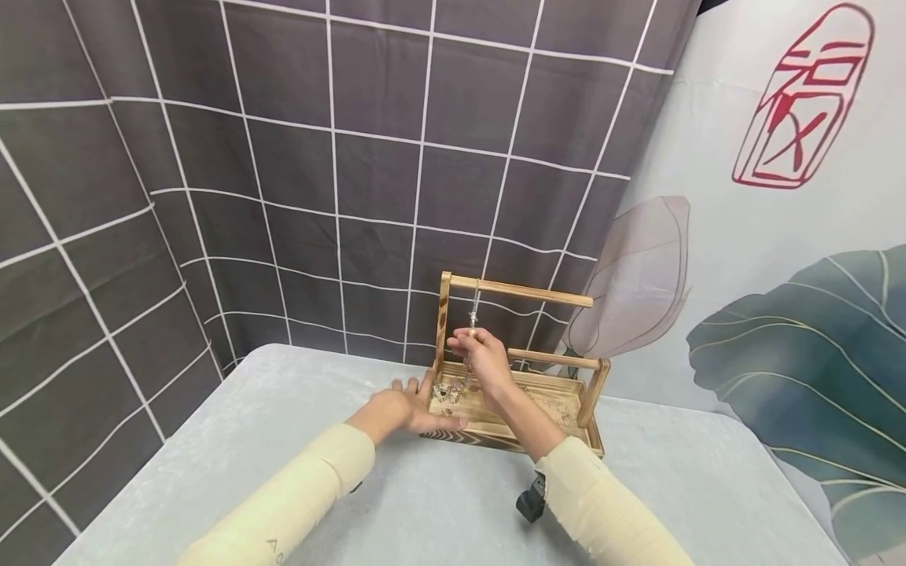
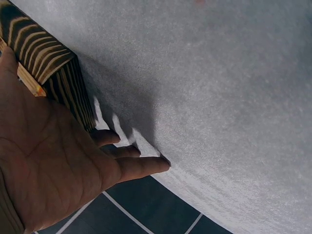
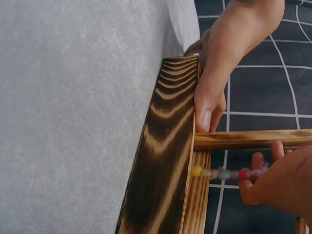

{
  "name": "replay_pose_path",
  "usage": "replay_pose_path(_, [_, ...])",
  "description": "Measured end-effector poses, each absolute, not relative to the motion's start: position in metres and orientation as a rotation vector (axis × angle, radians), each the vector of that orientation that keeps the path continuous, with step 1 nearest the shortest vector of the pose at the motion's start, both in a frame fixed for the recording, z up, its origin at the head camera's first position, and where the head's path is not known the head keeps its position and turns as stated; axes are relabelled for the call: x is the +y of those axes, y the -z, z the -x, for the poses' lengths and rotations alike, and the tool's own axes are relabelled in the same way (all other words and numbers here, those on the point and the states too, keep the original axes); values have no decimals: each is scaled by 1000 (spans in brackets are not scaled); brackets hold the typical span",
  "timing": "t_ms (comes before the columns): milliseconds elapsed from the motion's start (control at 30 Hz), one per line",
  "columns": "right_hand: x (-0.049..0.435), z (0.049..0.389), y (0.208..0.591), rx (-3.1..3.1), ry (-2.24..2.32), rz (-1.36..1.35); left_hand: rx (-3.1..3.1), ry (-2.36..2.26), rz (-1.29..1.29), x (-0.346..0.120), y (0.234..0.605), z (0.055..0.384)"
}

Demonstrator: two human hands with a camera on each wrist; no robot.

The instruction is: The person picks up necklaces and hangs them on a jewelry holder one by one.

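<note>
My right hand [image 1: 488,363] pinches a beaded strand [image 1: 473,320] that hangs from the upper bar [image 1: 538,293] of a wooden jewelry stand. Below those fingertips, pink, grey and yellow beads [image 3: 224,174] dangle in the right wrist view. At the stand's left front corner, my left hand [image 1: 399,407] rests against the tray [image 1: 481,440], its thumb over the front rim and its straight fingers along the outer left end. The left wrist view shows that palm [image 2: 53,161] beside the dark-grained wood [image 2: 39,48].
Small jewelry pieces [image 1: 447,392] lie in the tray's left part, with thin pieces [image 1: 562,409] at its right. A lower bar [image 1: 555,358] joins the short right post [image 1: 593,393]. Pale cloth [image 1: 297,393] covers the table; a dark gridded curtain [image 1: 375,181] hangs behind.
</note>
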State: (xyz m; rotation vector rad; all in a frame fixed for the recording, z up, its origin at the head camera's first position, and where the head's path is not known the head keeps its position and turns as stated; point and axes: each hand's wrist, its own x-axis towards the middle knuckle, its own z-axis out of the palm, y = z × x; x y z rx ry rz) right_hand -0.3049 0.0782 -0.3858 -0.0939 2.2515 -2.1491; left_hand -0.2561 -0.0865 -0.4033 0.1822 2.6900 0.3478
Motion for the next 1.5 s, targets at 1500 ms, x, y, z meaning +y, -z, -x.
replay_pose_path(1500, [107,269,415,2552,1776,122,2688,-382,-154,-87,402,254])
